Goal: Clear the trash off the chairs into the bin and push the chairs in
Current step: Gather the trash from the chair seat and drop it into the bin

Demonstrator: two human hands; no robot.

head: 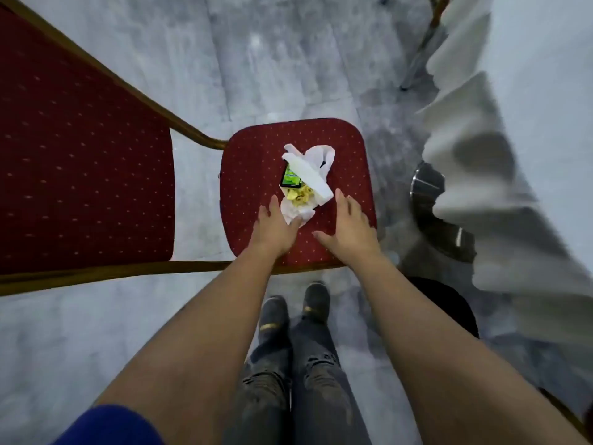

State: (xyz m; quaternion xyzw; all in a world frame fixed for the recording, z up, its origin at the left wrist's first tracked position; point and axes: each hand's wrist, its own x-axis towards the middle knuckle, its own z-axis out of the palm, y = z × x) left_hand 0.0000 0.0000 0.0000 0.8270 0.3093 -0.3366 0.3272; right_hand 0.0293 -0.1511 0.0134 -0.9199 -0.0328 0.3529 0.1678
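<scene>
A red dotted chair seat (pixel 256 162) lies below me, its gold-framed red backrest (pixel 80 149) at the left. On the seat sits a pile of trash: white crumpled napkins (pixel 313 173), a green and black wrapper (pixel 290 178) and yellow crumpled scraps (pixel 300 195). My left hand (pixel 272 228) is open, its fingertips touching the near edge of a napkin. My right hand (pixel 348 224) is open just right of the pile, fingers spread over the seat, holding nothing.
A white draped tablecloth (pixel 481 139) hangs at the right. A shiny metal bin (pixel 430 194) with a black base stands between the chair and the cloth. Grey marbled floor surrounds the chair. My shoes and jeans show below the seat.
</scene>
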